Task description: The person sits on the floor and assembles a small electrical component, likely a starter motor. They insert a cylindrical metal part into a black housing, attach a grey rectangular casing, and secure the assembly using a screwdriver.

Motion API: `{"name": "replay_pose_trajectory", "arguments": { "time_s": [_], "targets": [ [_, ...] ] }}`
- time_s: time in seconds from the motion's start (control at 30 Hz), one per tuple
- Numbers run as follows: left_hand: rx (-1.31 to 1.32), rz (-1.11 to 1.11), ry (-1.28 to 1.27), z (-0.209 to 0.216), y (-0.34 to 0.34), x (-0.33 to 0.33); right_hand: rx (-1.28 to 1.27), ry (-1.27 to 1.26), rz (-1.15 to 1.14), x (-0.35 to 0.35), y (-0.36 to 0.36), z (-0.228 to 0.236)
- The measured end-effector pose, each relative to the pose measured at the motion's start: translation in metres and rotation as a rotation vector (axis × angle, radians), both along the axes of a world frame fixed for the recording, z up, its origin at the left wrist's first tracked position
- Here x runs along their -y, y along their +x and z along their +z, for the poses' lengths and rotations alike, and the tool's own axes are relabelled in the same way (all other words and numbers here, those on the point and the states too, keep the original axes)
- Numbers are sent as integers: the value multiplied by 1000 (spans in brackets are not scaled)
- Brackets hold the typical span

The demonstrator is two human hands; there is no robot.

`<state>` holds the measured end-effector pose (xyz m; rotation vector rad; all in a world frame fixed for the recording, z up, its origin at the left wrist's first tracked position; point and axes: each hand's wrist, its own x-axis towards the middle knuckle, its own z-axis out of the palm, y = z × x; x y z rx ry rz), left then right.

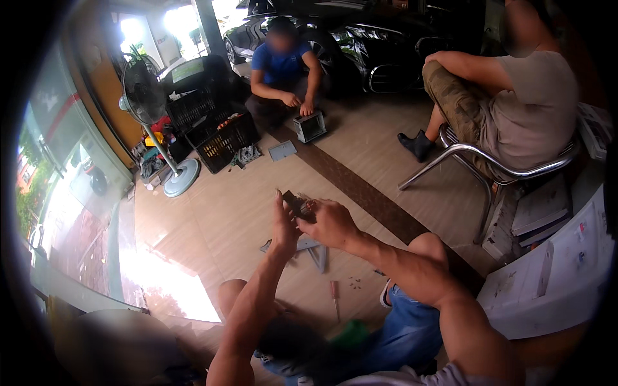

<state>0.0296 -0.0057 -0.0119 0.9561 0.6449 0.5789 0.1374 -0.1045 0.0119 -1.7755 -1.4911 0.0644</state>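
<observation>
Both my hands are raised in front of me over the tiled floor. My left hand (285, 226) and my right hand (330, 222) pinch a small dark part (297, 203) between their fingers. Below them on the floor lies a grey metal bracket (310, 248), a screwdriver with a reddish handle (335, 293) and several small screws (355, 280). My knees (425, 244) show at either side, in blue shorts.
A person in a blue shirt crouches at the back over a small metal box (310, 126). Another person sits on a steel chair (476, 164) at right. A standing fan (149, 103), black crates (222, 138), a dark car (360, 38) and white cartons (553, 270) surround the floor.
</observation>
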Motion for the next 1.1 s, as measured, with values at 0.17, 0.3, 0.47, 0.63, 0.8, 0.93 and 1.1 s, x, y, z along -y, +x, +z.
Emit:
{"name": "replay_pose_trajectory", "arguments": {
  "time_s": [0.17, 0.3, 0.47, 0.63, 0.8, 0.93, 1.1],
  "targets": [
    [65, -19, 139, -20, -3, -8, -149, 29, 63, 3, -11, 12],
    [99, 43, 148, -24, -5, 5, -177, -49, 56, 9, -19, 18],
    [174, -14, 85, -10, -17, 11, -145, -168, 75, 4, -23, 29],
    [215, 49, -150, -3, -27, 11, -144, -307, 140, -9, -24, 41],
    [103, 52, -319, -17, -29, 3, -67, -482, 300, -15, -13, 48],
    [85, 86, -425, -27, -29, -4, -100, -556, 439, -11, 6, 45],
    [-26, 46, -390, -38, -27, -7, -204, -529, 387, 8, 55, 18]
  ]
}}
